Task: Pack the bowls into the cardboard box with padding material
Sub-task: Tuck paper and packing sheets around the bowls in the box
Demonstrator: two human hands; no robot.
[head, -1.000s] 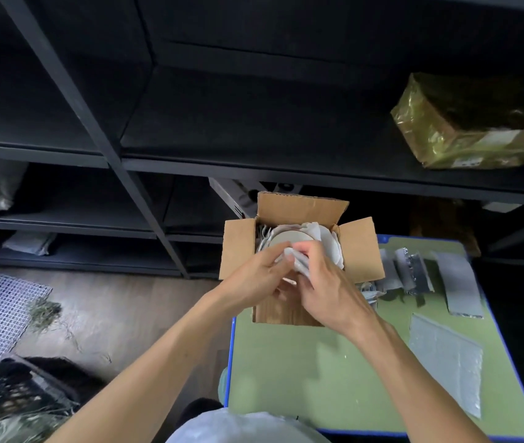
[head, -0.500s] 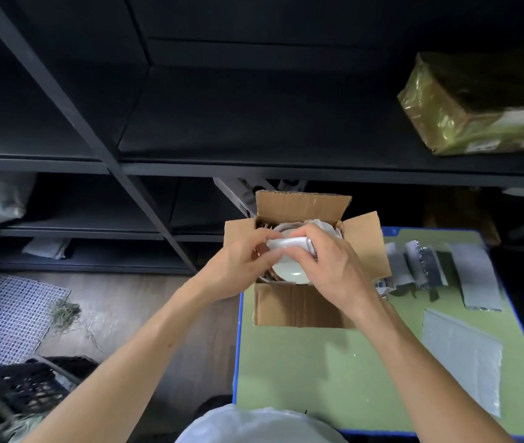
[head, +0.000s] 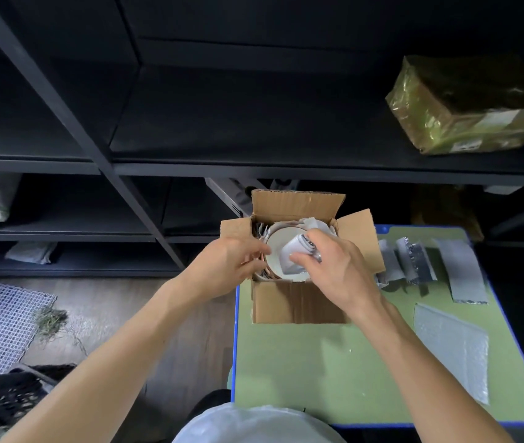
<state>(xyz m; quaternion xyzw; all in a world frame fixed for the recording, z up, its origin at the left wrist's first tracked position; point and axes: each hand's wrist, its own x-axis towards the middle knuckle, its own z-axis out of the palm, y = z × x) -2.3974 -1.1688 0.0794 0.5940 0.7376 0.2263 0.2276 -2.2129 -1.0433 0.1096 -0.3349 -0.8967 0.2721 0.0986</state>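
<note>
An open cardboard box (head: 299, 303) stands at the back left of the green table (head: 334, 372). Inside it lies a white bowl (head: 278, 247) with padding sheets tucked round its sides. My right hand (head: 334, 266) grips a rolled piece of white and silver padding (head: 295, 254) over the bowl. My left hand (head: 228, 266) is at the box's left wall, its fingertips on the padding edges beside the bowl; whether they pinch anything is hidden.
Folded silver padding strips (head: 414, 260) and a longer strip (head: 462, 270) lie right of the box; a bubble-wrap sheet (head: 452, 350) lies nearer. Dark shelving stands behind, with a gold-wrapped parcel (head: 465, 103). A white bag (head: 254, 425) sits at the bottom edge.
The padding roll went from being held by both hands to my right hand alone, turned upright over the bowl. My left hand moved to the box's left wall.
</note>
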